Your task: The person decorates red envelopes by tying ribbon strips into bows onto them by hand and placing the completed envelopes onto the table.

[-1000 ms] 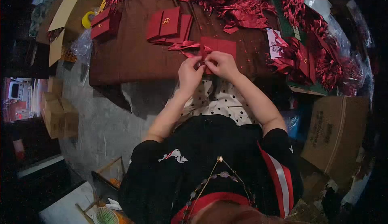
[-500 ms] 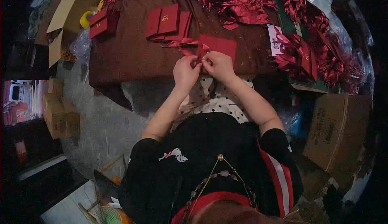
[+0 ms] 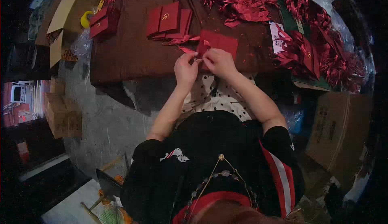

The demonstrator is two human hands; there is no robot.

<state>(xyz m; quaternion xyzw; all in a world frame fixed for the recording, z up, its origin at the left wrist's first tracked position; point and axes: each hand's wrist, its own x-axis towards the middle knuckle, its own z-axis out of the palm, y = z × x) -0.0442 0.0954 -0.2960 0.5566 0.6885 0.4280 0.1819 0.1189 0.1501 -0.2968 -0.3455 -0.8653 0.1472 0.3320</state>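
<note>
Both hands meet at the near edge of the table, over the lower left corner of a flat dark-red envelope (image 3: 223, 43). My left hand (image 3: 186, 69) is closed in a pinch on a red satin ribbon (image 3: 184, 40), whose loose tails lie on the cloth beyond it. Right beside it, my right hand (image 3: 220, 63) pinches the same ribbon with thumb and finger and rests against the envelope. The fingertips nearly touch, and the bit of ribbon between them is mostly hidden.
Red envelopes with gold lettering (image 3: 167, 20) are stacked on the brown tablecloth (image 3: 121, 58), with another stack (image 3: 104, 23) further left. A heap of red ribbons (image 3: 242, 4) covers the back. To the right are a white printed card (image 3: 277, 37) and more ribboned envelopes (image 3: 310, 58). Cardboard boxes (image 3: 337, 123) flank the table.
The fingers have shifted only slightly and still pinch the ribbon at the envelope's corner. The whole view has moved a little.
</note>
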